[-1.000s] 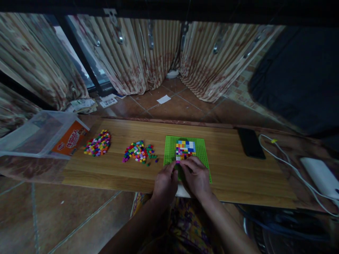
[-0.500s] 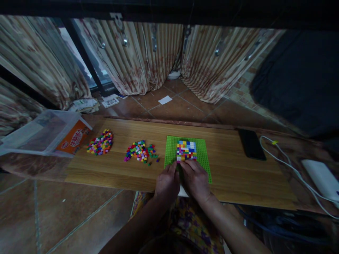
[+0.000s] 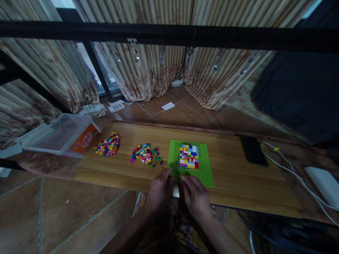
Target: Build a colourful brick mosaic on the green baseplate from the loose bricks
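A green studded baseplate [image 3: 203,162] lies on the wooden board, carrying a block of multicoloured toy bricks [image 3: 188,156]. My left hand [image 3: 160,188] is at the plate's front left corner, its fingers drawn together. At the front edge, my right hand [image 3: 196,195] has its fingers curled and pressed together, the tips over the plate. Both hands are just short of the brick block, apart from it. Whatever is between either hand's fingertips is hidden or too small to name. A white piece [image 3: 176,191] shows between the hands at the board's edge.
Left of the plate are a loose brick pile [image 3: 143,153] and a farther brick pile [image 3: 108,144]. A clear plastic bin [image 3: 60,135] with an orange label stands at the far left. On the right lie a black phone [image 3: 253,150], a white cable [image 3: 288,164] and a white power bank [image 3: 323,185].
Both hands have drawn back from the brick block toward me and spread slightly apart. The block's front rows, covered before, now show, with a red brick at the corner. The camera view has shifted.
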The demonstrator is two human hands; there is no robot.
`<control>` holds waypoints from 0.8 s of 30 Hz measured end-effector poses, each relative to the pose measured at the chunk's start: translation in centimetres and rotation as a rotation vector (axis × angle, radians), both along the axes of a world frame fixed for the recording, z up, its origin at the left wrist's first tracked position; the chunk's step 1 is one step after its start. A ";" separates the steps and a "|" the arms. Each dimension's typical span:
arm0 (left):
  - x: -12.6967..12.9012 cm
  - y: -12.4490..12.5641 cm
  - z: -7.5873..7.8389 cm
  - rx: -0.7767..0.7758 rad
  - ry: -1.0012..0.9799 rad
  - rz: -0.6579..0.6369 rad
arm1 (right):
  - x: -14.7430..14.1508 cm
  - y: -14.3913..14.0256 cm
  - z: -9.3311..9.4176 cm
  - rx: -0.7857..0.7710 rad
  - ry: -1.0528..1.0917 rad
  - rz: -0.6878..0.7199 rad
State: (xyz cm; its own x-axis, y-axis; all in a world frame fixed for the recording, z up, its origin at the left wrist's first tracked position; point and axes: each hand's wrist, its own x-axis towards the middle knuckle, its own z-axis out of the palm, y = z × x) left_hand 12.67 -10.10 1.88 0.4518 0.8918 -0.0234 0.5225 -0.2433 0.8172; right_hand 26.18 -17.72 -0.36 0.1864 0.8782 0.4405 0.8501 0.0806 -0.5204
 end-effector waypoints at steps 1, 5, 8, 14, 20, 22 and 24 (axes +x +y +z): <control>-0.9 0.0 0.0 -0.003 -0.037 0.005 | -0.6 -0.5 -0.1 -0.003 0.022 0.024; -4.9 0.6 -0.7 0.074 -0.003 0.125 | -2.8 -0.8 -0.3 -0.026 0.071 0.075; -7.3 1.6 -1.3 0.155 0.075 0.225 | -3.8 0.6 -0.1 -0.056 0.064 0.097; -9.7 3.9 -1.9 0.230 0.166 0.312 | -5.6 5.2 0.0 -0.073 0.052 0.141; -9.9 4.8 -3.0 0.279 0.192 0.325 | -7.0 8.7 -0.4 -0.137 -0.023 0.124; -9.8 4.7 -3.1 0.293 0.224 0.336 | -7.2 9.3 -0.7 -0.150 -0.043 0.128; -9.7 4.7 -3.1 0.302 0.252 0.336 | -7.4 9.5 -0.9 -0.161 -0.049 0.126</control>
